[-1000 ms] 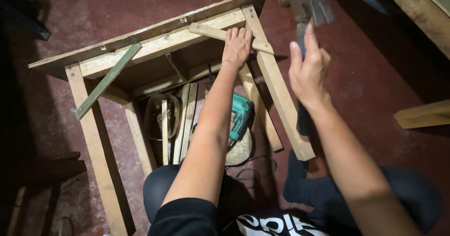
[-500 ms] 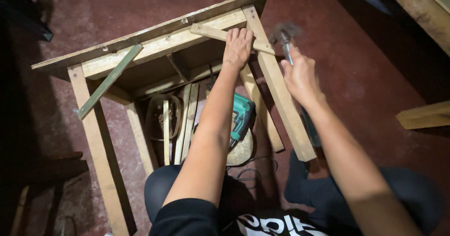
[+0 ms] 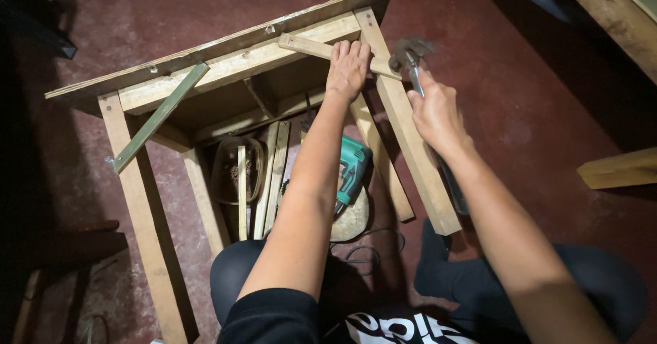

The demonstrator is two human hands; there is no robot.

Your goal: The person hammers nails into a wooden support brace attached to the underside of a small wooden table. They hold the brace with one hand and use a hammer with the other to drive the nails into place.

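From the head view, my left hand [image 3: 348, 67] lies flat, fingers spread, pressing a short wooden brace [image 3: 321, 50] against the corner of the table frame [image 3: 239, 67], which lies on its side on the floor. The brace runs slantwise from the rail toward the leg [image 3: 410, 139]. My right hand [image 3: 434, 111] is closed around a hammer [image 3: 408, 53], whose blurred head sits just beside the brace's right end, so the right hand is the nearer one.

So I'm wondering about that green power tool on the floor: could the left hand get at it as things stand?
Probably yes. The left hand lies flat on the wooden brace, holding nothing, and the green power tool lies on the floor right beside that forearm, under the open table frame, with nothing covering it.
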